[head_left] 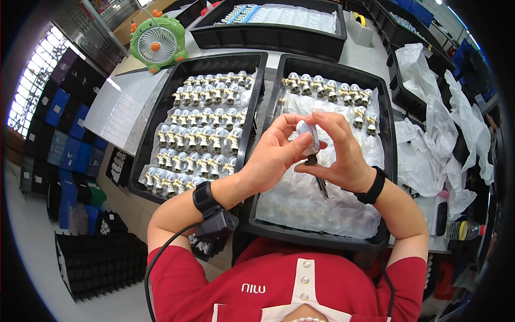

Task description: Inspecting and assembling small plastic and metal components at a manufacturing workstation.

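Behind the hands sit black wristbands; the left one adjoins a boxy black unit trailing a black cable. Farther back, a red short-sleeved shirt has a cream placket, pearly buttons and white lettering.

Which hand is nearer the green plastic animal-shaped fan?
Left: the left hand is toward the viewer and right of the fan; the right hand is farther right.
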The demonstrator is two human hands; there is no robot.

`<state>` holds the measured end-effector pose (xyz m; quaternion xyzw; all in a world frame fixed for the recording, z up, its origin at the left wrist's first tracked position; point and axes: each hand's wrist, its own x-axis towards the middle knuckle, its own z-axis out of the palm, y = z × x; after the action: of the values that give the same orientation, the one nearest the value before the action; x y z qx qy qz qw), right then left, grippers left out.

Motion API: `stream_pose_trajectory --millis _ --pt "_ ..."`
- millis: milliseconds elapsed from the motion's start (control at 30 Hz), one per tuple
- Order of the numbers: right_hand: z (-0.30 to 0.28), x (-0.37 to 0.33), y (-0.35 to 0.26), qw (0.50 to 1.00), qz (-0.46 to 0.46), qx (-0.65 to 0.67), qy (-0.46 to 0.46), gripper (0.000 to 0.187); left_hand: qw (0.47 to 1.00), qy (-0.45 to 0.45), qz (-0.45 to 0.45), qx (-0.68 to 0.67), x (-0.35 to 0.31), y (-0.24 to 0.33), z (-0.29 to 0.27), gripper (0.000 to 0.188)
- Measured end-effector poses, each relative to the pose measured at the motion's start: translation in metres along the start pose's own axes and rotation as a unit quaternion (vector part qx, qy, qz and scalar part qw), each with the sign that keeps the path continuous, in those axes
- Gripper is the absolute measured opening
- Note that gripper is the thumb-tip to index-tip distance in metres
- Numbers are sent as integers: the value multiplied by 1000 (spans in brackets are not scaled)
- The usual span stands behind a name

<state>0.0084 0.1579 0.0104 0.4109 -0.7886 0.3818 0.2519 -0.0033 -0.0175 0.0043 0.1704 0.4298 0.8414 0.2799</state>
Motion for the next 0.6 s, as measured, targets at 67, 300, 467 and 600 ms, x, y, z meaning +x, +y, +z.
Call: stream_pose_trajectory --millis 67,300,467,600 --pt "1 2 -2 1000 0 9 13 95 999 -14 12 28 -1 1 0 26" --pt "0 0 5 992 97 74 13 105 990 -82 -49 -103 6 7 -4 40" --pt "-2 0 7 990 118 83 0 107 991 -85 -37 -92 9 5 -8 45" --pt "0 1 8 987 134 90 -8 102 992 -85 -37 -85 8 6 -11 44"
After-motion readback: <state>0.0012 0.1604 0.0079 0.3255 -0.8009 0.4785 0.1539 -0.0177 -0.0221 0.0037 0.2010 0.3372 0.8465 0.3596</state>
